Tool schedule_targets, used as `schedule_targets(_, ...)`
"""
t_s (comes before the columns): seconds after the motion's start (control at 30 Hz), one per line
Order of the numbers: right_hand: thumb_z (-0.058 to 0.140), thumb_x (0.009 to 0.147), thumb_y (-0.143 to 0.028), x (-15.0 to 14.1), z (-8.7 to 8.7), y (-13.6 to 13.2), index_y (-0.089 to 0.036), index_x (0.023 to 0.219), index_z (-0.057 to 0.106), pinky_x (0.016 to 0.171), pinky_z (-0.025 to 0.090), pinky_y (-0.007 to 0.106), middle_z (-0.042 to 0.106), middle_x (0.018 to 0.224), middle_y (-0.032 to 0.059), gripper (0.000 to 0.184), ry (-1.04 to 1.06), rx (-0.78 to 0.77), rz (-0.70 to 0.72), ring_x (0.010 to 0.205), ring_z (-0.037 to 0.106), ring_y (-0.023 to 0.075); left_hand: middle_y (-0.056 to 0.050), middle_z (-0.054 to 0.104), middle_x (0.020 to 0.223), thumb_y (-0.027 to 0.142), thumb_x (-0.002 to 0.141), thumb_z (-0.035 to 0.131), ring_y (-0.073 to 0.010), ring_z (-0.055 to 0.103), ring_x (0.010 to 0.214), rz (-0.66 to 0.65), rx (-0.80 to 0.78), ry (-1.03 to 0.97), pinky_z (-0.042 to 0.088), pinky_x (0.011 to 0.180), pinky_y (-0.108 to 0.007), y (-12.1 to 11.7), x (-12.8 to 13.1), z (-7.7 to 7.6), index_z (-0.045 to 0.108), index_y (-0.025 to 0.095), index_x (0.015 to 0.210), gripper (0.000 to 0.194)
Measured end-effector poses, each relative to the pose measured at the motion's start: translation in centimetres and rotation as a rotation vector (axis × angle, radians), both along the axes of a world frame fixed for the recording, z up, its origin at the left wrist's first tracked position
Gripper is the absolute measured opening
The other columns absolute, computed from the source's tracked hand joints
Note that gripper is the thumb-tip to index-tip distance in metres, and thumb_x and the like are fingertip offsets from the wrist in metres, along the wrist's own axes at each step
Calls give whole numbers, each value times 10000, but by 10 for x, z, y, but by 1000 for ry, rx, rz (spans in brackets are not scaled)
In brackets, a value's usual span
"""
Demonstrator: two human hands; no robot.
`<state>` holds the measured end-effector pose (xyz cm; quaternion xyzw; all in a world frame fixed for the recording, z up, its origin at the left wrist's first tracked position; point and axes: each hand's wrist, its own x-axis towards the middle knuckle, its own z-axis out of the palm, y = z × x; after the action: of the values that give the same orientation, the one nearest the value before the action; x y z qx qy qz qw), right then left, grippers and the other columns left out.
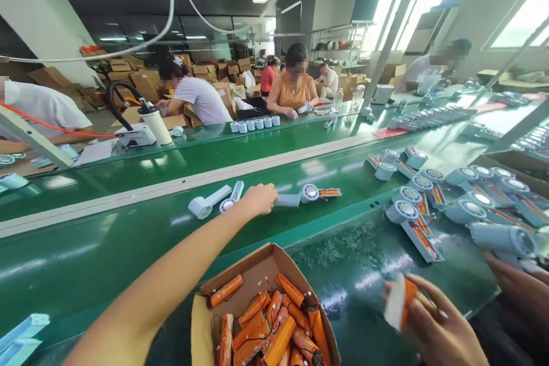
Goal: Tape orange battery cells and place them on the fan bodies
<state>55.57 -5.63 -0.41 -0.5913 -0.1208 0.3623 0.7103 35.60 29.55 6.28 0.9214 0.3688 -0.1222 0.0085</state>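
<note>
A: Fan unit [309, 193], pale blue w/ round head and orange cell at its tail, lies flat on the green belt [128, 240]. Left hand [258, 199] is stretched out over the belt, fingers curled down on the handle end of that unit, touching it. Can't tell if it's a full grip or just a push.

B: Right hand?

A: Right hand [433, 320] is low by the near edge, fingers closed round an orange battery cell [410, 293] w/ a white piece [394, 303] at its front. Wires too blurred to read.

B: What's around?

A: Cardboard box [257, 274] on the worktop between the two arms, open, heaped w/ orange cells [274, 331], thin wires trailing. Left of the reaching hand: two more pale parts [210, 203] lying on the belt, just beside each other. Right side: cluster of open fan units [412, 206], round heads up, orange cells showing in the handles, some touching.

B: Other ppl?

A: Several persons seated across the belt at the far worktop. One in an orange top [293, 91] has a row of small white cups [254, 123] near. Another person's hand [518, 286] shows at far right, resting near the cluster.
</note>
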Motion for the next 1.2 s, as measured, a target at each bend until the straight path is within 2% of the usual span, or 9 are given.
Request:
schedule_targets(0.17,947,680,-491,-18,31,119,-245,1006,782,799,690,419,852,1019,117,440,-313,234,378,944,827,321,-100,686,1209,137,753,736,-319,589,1204,-125,-129,38,530,993,-415,-1,-26,-13,778,233,849,143)
schedule_targets(0.27,862,757,-496,-31,31,184,-226,1034,758,843,675,402,850,951,80,401,-561,284,506,925,823,276,-69,733,1159,200,817,711,-286,631,1161,-126,-177,9,517,950,-363,3,-23,-7,782,249,877,105)
schedule_targets(0.37,685,931,-423,-37,24,217,-210,1166,727,861,659,376,847,1026,84,320,-936,193,622,952,817,241,-26,772,1049,282,872,697,-232,693,1037,-74,-227,-28,513,851,-300,8,-17,3,780,262,925,100)
schedule_targets(0.53,604,969,-215,-41,26,233,-218,1208,730,851,603,326,845,969,64,270,-1253,23,744,899,801,219,-53,769,1099,294,1007,602,-213,703,1020,25,-249,-128,535,904,-340,2,-14,12,742,220,1099,184)
schedule_targets(0.7,608,881,-104,-54,40,241,-194,1111,776,706,555,344,810,804,116,299,-1484,-115,861,805,806,324,-84,727,1202,421,1043,639,-225,695,1090,138,-262,-211,569,1000,-454,-18,-11,15,707,175,1165,283)
schedule_targets(0.87,526,993,-213,-56,26,263,-221,1329,726,653,553,373,819,891,168,391,-1879,-328,1003,842,817,388,-72,744,1209,332,1047,625,-211,702,1109,224,-286,-279,574,987,-414,-13,-3,4,719,187,1143,198)
schedule_targets(0.97,504,1030,-291,-56,22,271,-259,1322,740,704,585,393,831,959,156,376,-1971,-366,1055,914,821,384,-48,772,1215,272,1025,605,-210,710,1154,245,-290,-320,557,980,-350,-9,1,-4,732,235,1101,153)
schedule_targets(1.1,498,1031,-286,-59,26,271,-276,1280,778,717,602,434,833,940,153,375,-1984,-421,1010,918,819,406,-17,784,1235,267,1003,567,-194,711,1193,245,-289,-372,531,941,-267,-9,3,-12,718,289,1051,160)
schedule_targets(1.2,507,1012,-245,-49,23,268,-302,1093,843,668,605,429,827,854,136,351,-1980,-398,898,830,821,394,-11,789,1227,264,983,575,-183,726,1160,231,-292,-388,533,886,-242,-9,3,-15,699,289,1028,134)
